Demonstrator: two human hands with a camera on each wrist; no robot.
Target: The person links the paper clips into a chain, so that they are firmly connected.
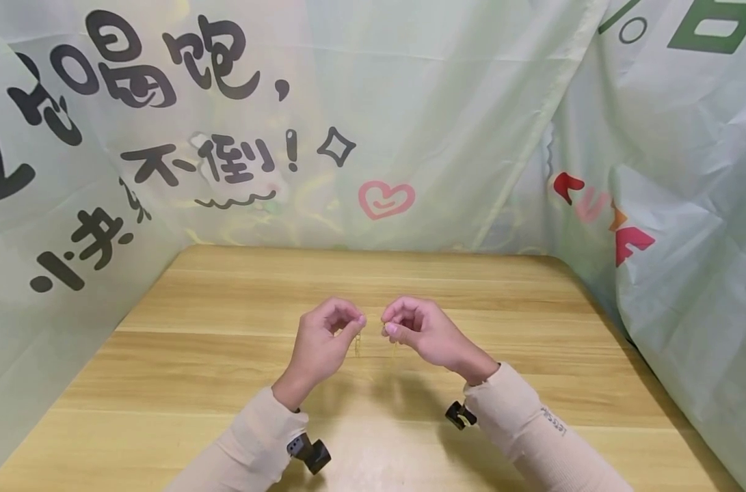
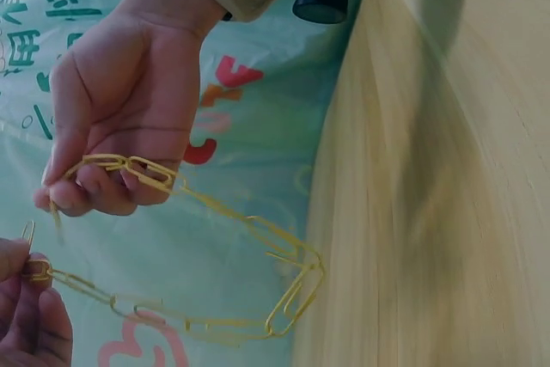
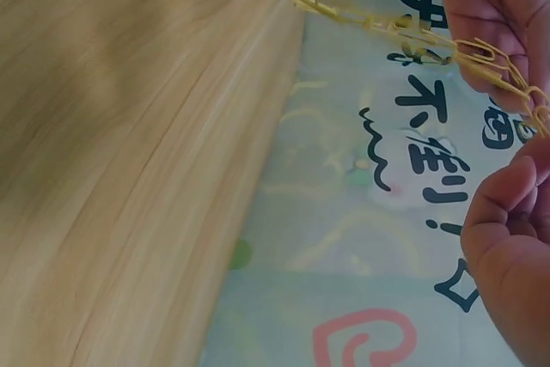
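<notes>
A chain of linked gold paper clips hangs in a loop between my two hands. Thumb and fingertips of my left hand pinch one end of it. At the other end, my right hand pinches a clip the same way. The hands are close together but apart, held above the tabletop. In the left wrist view, a single clip end pokes out above the left fingertips. Part of the chain crosses the right hand's curled fingers in that view. Blur hides some links in the right wrist view.
A wood-grain table lies below the hands. Pale green printed cloth hangs behind it and on both sides. A black wrist camera sits at the left cuff, another camera at the right cuff.
</notes>
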